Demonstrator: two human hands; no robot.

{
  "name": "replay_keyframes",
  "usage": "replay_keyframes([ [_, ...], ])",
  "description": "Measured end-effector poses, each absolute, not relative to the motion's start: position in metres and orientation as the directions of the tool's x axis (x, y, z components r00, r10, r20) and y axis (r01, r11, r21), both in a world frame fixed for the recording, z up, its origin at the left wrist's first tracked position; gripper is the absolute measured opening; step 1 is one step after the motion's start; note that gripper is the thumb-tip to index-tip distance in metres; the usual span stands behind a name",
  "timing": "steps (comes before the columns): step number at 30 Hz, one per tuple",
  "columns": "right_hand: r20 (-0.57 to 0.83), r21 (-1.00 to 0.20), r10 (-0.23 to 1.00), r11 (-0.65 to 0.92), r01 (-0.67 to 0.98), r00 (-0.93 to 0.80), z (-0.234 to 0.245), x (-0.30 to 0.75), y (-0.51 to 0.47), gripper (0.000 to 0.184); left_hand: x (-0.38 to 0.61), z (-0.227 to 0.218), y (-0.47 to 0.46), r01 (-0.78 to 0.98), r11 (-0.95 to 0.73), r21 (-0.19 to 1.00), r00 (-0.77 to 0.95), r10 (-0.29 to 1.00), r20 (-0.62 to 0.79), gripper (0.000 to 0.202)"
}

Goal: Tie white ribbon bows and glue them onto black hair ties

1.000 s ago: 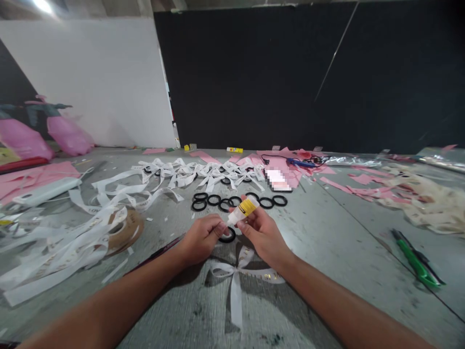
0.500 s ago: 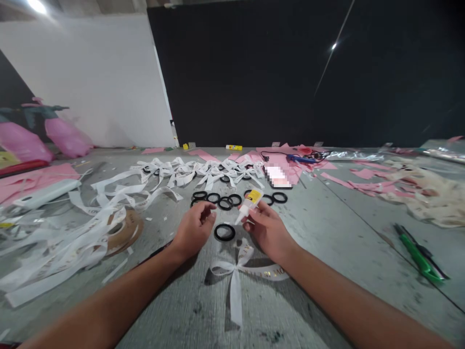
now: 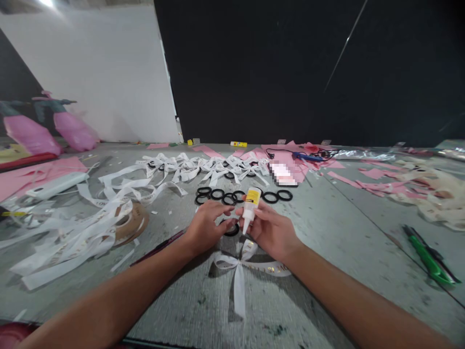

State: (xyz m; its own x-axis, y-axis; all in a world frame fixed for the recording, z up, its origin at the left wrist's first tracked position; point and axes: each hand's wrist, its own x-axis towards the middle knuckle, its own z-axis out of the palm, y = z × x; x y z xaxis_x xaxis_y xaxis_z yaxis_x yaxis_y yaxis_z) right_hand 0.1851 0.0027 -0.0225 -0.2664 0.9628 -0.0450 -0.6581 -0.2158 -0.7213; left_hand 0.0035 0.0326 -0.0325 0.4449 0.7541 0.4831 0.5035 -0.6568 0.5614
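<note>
My right hand (image 3: 274, 228) grips a small glue bottle (image 3: 250, 206) with a yellow label, its white nozzle tilted downward. My left hand (image 3: 210, 225) is beside it, thumb and fingers apart and holding nothing, the fingertips close to the bottle. Beneath the left fingers lies a single black ring (image 3: 232, 233), partly covered by them. A white ribbon bow (image 3: 239, 264) with gold lettering rests on the floor just below my hands, one tail passing close to the right wrist. Beyond the hands sits a row of black rings (image 3: 271, 197).
Several ribbon bows (image 3: 225, 167) are heaped farther back, near a pixelated phone (image 3: 283, 174). To the left are a ribbon spool (image 3: 132, 223) and loose ribbon (image 3: 72, 254). A green utility knife (image 3: 430, 257) lies at right. Pink spray bottles (image 3: 74, 131) stand far left.
My left hand has moved right toward the glue bottle, now partly over the single ring. The bottle has turned more upright, nozzle down. The view has shifted slightly.
</note>
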Motion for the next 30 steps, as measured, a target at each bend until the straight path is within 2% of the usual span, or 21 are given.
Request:
replay_keyframes([
  [3, -0.057, -0.71, 0.957, -0.24, -0.662, -0.285, -0.022, 0.185, 0.001, 0.03, 0.005, -0.032, 0.034, 0.469, -0.689, 0.553, 0.444, 0.725, 0.527, 0.011],
  [15, -0.089, -0.671, 0.968, -0.232, -0.704, -0.234, -0.023, 0.191, 0.007, 0.042, 0.002, -0.026, 0.029, 0.474, -0.637, 0.608, 0.333, 0.769, 0.546, 0.013],
  [24, -0.106, -0.661, 0.974, -0.221, -0.717, -0.202, -0.022, 0.192, 0.007, 0.037, -0.003, -0.023, 0.028, 0.484, -0.587, 0.649, 0.249, 0.804, 0.541, 0.016],
  [30, -0.151, -0.644, 0.979, -0.203, -0.737, -0.138, -0.019, 0.195, 0.009, 0.035, -0.009, -0.016, 0.027, 0.507, -0.529, 0.681, 0.131, 0.828, 0.546, 0.018],
])
